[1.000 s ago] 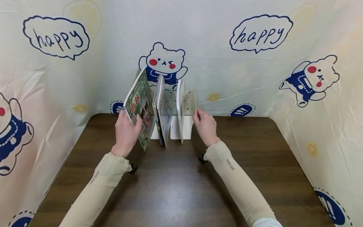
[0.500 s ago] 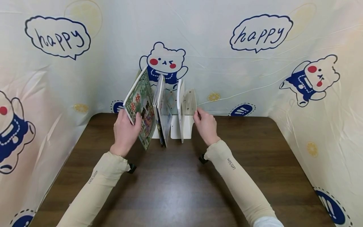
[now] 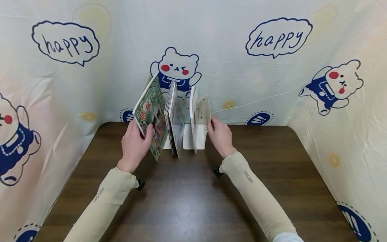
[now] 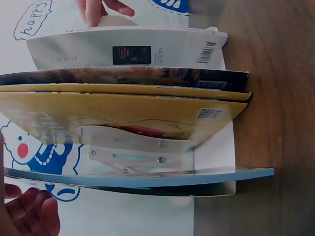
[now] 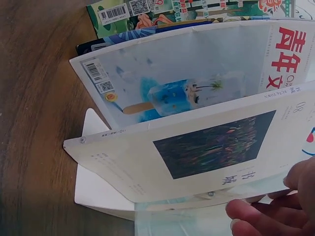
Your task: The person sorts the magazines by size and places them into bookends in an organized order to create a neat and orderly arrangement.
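Observation:
In the head view my left hand (image 3: 135, 141) grips the near edge of a green-covered magazine (image 3: 155, 117), thumb on its cover and fingers behind. This magazine leans in a white book stand (image 3: 199, 143). My right hand (image 3: 220, 136) pinches the edge of the stand's rightmost upright panel (image 3: 204, 109). Between the hands stand several thin magazines (image 3: 173, 114) and a white-covered magazine (image 3: 193, 121). The right wrist view shows the white-covered one's dark picture, with a blue popsicle-cover magazine (image 5: 182, 93) behind it. Yellow back covers (image 4: 123, 110) show in the left wrist view.
The stand is near the back edge of a dark wooden table (image 3: 181, 201). Behind and at both sides hangs a pale curtain (image 3: 226, 40) printed with bears and "happy" bubbles. Both forearms wear beige sleeves (image 3: 251, 188), with a small black device (image 3: 140, 184) at the left wrist.
Both hands keep the same hold on the magazine and the stand's panel. Everything in the head view has shifted slightly down and right together.

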A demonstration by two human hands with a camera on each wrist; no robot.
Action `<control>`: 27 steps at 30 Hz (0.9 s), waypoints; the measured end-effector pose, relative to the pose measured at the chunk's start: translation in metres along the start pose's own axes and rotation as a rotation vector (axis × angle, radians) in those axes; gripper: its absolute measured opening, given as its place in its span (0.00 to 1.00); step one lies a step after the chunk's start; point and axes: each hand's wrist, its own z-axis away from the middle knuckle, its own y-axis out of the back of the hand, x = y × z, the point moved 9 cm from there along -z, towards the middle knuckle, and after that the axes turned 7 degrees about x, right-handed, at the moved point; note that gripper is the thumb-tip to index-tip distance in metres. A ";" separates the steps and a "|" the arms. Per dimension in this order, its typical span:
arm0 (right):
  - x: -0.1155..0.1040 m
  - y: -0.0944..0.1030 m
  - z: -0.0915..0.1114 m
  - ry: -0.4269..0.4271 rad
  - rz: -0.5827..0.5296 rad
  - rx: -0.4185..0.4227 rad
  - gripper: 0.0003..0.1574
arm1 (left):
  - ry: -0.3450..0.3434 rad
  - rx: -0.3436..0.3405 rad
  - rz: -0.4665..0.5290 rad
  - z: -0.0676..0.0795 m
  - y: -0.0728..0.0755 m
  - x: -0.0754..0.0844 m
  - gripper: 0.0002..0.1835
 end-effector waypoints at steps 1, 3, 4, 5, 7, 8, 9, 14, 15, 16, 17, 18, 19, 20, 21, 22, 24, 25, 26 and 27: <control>0.001 0.000 0.001 -0.006 -0.006 -0.005 0.14 | -0.003 -0.004 0.000 0.002 0.001 0.000 0.29; 0.003 0.000 0.005 -0.020 -0.024 -0.015 0.15 | -0.009 -0.007 0.002 0.007 0.003 -0.001 0.29; 0.004 0.001 0.008 -0.026 -0.034 -0.014 0.16 | -0.012 -0.007 0.005 0.009 0.005 -0.001 0.29; 0.005 0.002 0.011 -0.032 -0.043 -0.012 0.17 | -0.013 -0.006 0.009 0.012 0.007 -0.002 0.28; 0.007 0.007 0.017 -0.038 -0.064 -0.003 0.18 | 0.001 -0.010 0.015 0.018 0.010 -0.005 0.27; 0.009 0.009 0.021 -0.038 -0.075 -0.003 0.19 | 0.014 -0.015 0.014 0.022 0.012 -0.008 0.27; 0.010 0.011 0.025 -0.035 -0.080 -0.005 0.19 | 0.028 -0.021 0.014 0.025 0.014 -0.010 0.26; 0.017 0.021 0.047 -0.003 -0.085 -0.016 0.21 | 0.054 -0.050 -0.035 0.041 0.024 -0.022 0.23; 0.019 0.025 0.051 0.012 -0.077 -0.006 0.21 | 0.047 -0.056 -0.047 0.044 0.025 -0.023 0.22; 0.020 0.029 0.055 0.029 -0.072 0.011 0.21 | 0.036 -0.066 -0.060 0.046 0.025 -0.024 0.22; 0.022 0.034 0.060 0.045 -0.069 0.029 0.20 | 0.025 -0.083 -0.070 0.049 0.024 -0.024 0.22; 0.024 0.039 0.064 0.064 -0.067 0.049 0.19 | 0.014 -0.104 -0.082 0.051 0.023 -0.025 0.21; 0.026 0.044 0.068 0.082 -0.064 0.069 0.19 | 0.004 -0.126 -0.094 0.053 0.022 -0.025 0.21; 0.027 0.048 0.073 0.100 -0.061 0.087 0.18 | -0.005 -0.151 -0.104 0.055 0.020 -0.026 0.21; 0.029 0.053 0.077 0.118 -0.063 0.106 0.17 | -0.015 -0.175 -0.111 0.058 0.019 -0.026 0.21; 0.031 0.058 0.082 0.133 -0.060 0.121 0.17 | -0.027 -0.199 -0.120 0.060 0.018 -0.027 0.21; 0.035 0.066 0.090 0.161 -0.056 0.148 0.16 | -0.049 -0.237 -0.143 0.064 0.015 -0.027 0.21; 0.037 0.070 0.094 0.169 -0.049 0.158 0.16 | -0.062 -0.251 -0.154 0.066 0.014 -0.028 0.21; 0.040 0.074 0.098 0.176 -0.044 0.167 0.16 | -0.075 -0.262 -0.164 0.068 0.014 -0.028 0.21; 0.043 0.078 0.101 0.180 -0.038 0.174 0.16 | -0.093 -0.270 -0.176 0.069 0.013 -0.028 0.21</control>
